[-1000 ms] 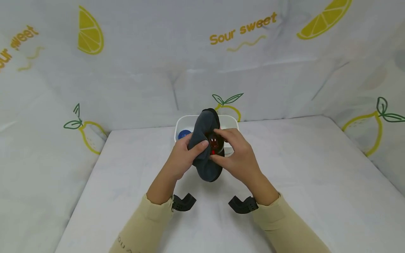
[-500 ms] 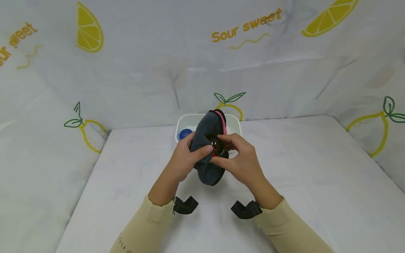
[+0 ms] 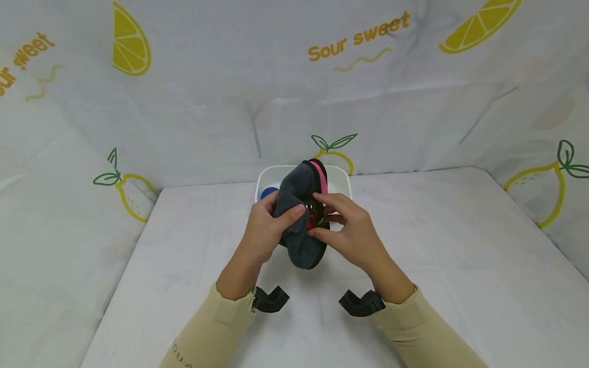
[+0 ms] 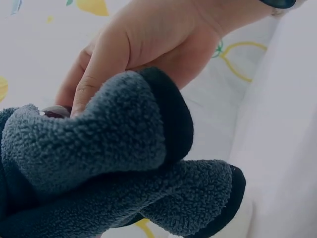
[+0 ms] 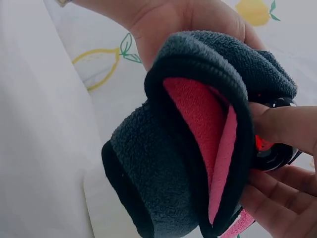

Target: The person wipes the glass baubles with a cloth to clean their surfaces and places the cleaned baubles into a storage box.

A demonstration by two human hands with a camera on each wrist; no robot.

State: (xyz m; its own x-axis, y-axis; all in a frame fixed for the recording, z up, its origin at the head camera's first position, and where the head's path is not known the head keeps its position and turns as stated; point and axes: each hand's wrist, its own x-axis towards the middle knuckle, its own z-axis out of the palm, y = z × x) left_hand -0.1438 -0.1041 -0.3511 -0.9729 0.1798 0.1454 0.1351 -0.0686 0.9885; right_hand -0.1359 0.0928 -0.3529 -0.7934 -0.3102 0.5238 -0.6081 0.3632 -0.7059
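Both hands hold a dark grey fleece cloth (image 3: 299,240) with a pink lining (image 3: 320,179) and black edging, raised above the table in front of a white tub (image 3: 341,176). My left hand (image 3: 267,227) grips the cloth, with the thumb pressed over a fold. My right hand (image 3: 352,230) pinches a small round black object (image 3: 314,214) with a red glow, partly wrapped in the cloth. In the right wrist view the fleece cloth (image 5: 158,163) curls open, showing the pink lining (image 5: 208,129) and the black object (image 5: 273,148). The left wrist view is filled by the fleece cloth (image 4: 99,158).
A blue round thing (image 3: 265,193) lies in the tub's left side. The white table (image 3: 460,266) stretches left and right of the hands. Lemon-print fabric walls (image 3: 193,102) close off the back and both sides. Black wrist mounts (image 3: 271,299) sit below both hands.
The cloth has been turned and lifted slightly, so its pink lining now shows at the top. Both hands have shifted a little toward the tub, keeping their grips.
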